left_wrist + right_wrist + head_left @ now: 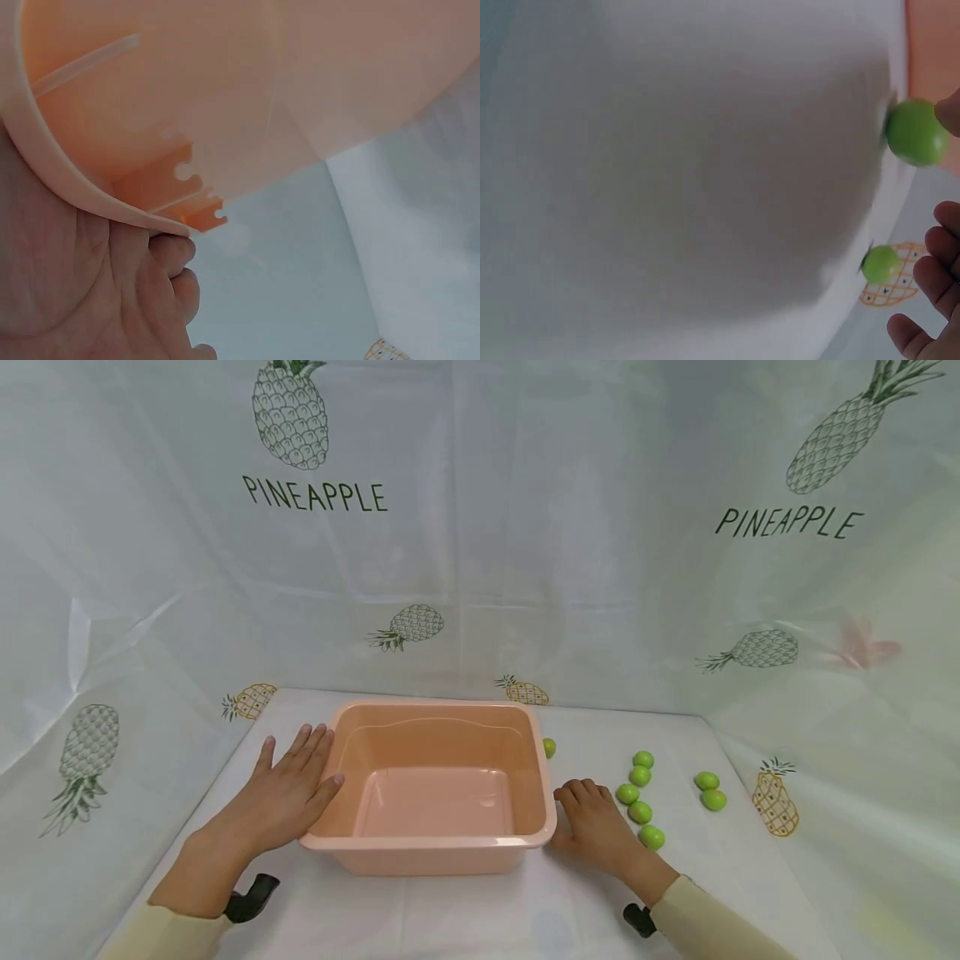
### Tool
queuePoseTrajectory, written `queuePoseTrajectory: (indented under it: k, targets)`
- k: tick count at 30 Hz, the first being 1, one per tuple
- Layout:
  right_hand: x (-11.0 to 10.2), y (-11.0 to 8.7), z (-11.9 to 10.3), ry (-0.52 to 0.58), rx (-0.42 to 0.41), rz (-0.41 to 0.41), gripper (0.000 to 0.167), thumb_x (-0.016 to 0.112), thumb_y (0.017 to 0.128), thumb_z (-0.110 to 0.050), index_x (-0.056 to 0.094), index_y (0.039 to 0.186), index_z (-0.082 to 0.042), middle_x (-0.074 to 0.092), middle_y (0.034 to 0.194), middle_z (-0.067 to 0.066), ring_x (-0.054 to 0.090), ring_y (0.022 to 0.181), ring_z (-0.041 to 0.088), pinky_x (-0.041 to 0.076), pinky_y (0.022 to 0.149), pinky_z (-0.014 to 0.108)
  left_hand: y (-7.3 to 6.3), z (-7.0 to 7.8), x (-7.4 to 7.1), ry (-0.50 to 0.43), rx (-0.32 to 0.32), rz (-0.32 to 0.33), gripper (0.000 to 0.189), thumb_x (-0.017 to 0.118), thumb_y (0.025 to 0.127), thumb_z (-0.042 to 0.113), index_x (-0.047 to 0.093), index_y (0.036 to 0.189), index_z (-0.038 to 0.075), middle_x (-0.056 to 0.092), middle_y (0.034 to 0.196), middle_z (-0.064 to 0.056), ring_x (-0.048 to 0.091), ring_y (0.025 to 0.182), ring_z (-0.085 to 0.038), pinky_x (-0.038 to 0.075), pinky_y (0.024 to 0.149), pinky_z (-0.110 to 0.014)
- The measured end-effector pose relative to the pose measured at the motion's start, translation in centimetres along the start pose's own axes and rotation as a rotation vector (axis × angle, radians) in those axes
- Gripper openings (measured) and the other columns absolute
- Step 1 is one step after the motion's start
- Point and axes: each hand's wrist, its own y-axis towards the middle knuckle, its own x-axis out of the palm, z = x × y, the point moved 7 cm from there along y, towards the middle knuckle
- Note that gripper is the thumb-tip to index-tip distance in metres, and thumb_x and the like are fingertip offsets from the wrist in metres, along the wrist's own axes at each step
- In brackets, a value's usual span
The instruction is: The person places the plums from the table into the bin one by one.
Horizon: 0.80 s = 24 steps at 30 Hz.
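Note:
A peach-coloured plastic basin (427, 856) stands upright on the white-covered table. Its left rim is under my left hand (281, 793), whose fingers lie straight and point away from me. The left wrist view has the palm (67, 285) against the outside of the rim. Just right of the basin, my right hand (600, 831) is low over the table with its fingers spread apart. In the right wrist view a small round green fruit (915, 133) sits at the thumb tip, the other fingers apart from it; the head view hides this fruit behind the hand.
Several more green fruits (640, 812) lie in a rough line right of my right hand. Two others (713, 799) are farther right, and one (550, 747) sits behind the basin's right side. A pineapple-printed sheet (525, 552) hangs around the table (420, 918).

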Motion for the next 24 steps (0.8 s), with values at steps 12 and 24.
queuePoseTrajectory:
  k: [12,24]
  targets:
    - [1.3,0.4,-1.2,-0.066,-0.077,-0.005,0.055,0.08,0.087,-0.05,0.066,0.119,-0.009,0.063,0.105,0.003,0.054,0.097,0.023,0.05,0.087,0.046,-0.1,0.1,-0.2,-0.005,0.002,0.006,0.076,0.041,0.113,0.045,0.023,0.163,-0.009,0.021,0.171,-0.029,0.016,0.16,-0.05,0.002,0.123,-0.077]
    - [-0.3,0.6,1.1,-0.082,-0.026,0.033,0.044,0.082,0.086,-0.05,0.064,0.099,-0.013,0.059,0.096,-0.001,0.054,0.094,0.022,0.049,0.087,0.045,0.0,-0.2,-0.4,-0.006,0.0,0.016,0.075,0.043,0.112,0.044,0.025,0.163,-0.009,0.022,0.171,-0.029,0.017,0.16,-0.05,0.003,0.123,-0.076]
